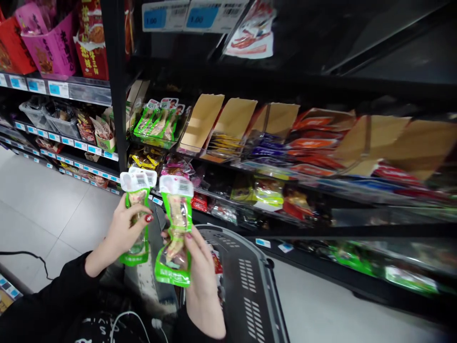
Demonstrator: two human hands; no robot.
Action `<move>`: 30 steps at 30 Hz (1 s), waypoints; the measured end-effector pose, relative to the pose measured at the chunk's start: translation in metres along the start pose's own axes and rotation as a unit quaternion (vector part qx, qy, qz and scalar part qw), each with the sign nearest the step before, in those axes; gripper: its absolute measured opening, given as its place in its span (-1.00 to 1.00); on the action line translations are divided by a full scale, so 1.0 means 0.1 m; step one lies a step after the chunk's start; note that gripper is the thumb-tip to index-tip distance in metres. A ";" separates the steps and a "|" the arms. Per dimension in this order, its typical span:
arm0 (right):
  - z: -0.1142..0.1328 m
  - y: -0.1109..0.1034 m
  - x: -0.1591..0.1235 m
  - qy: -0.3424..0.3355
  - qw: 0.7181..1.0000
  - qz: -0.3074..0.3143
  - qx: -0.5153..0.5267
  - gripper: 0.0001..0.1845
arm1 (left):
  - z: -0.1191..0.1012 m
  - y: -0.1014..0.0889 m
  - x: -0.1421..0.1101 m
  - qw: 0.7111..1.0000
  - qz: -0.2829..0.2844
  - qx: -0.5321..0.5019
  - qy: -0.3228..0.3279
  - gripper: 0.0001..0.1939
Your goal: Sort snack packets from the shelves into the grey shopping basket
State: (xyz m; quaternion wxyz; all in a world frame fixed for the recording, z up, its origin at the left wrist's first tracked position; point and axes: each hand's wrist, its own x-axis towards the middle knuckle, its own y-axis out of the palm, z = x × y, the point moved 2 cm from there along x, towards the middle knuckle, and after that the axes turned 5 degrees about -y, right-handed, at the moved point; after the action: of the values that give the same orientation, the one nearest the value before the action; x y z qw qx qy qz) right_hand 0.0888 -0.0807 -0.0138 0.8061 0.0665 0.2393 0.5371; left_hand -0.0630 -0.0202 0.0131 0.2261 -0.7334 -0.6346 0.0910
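My left hand [123, 232] grips a green snack packet [137, 205] with a white top, held upright; a second white top shows just behind it. My right hand [202, 271] holds a matching green snack packet [175, 228], also upright, beside the first. Both packets show a pale meat piece through a clear window. On the shelf above, a tray of the same green packets [159, 121] stands to the upper right of the left hand. Both hands hover over a grey shopping basket [246, 286].
Black shelving [117, 95] holds rows of snack packs in cardboard trays [232, 124], with blue price tags [155, 19] on the rails. Pink and red boxes [53, 47] sit at the top left. White tiled floor [43, 205] lies to the left, crossed by a black cable [32, 257].
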 end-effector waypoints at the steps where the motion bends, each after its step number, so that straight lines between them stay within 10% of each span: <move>1: 0.00 0.04 0.01 -0.010 1.000 0.022 -0.020 -0.61 | 0.02 0.04 0.00 0.999 0.021 -0.027 -0.007 -0.65; 14: 0.00 0.36 0.17 -0.319 0.861 0.063 -0.391 -0.77 | 0.42 0.12 0.08 0.893 0.063 -0.367 -0.254 -0.70; 19: 0.53 0.67 1.29 -0.298 0.780 0.009 -0.550 -0.79 | 0.58 -0.11 0.13 0.921 0.047 -0.303 -0.241 -0.71; 24: 0.94 1.26 2.62 -0.255 0.765 -0.043 -0.590 -0.65 | 0.65 -0.29 0.09 0.939 0.066 -0.267 -0.207 -0.61; 30: 0.86 1.63 3.14 -0.178 0.766 -0.145 -0.601 -0.44 | 0.72 -0.35 -0.05 0.931 0.078 -0.294 -0.204 -0.30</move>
State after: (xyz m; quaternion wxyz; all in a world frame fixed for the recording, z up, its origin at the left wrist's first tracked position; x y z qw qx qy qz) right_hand 0.0892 0.2812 0.0226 0.7775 -0.3727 -0.2730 0.4265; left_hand -0.1249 -0.0059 -0.0355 -0.1412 -0.7801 -0.6059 0.0654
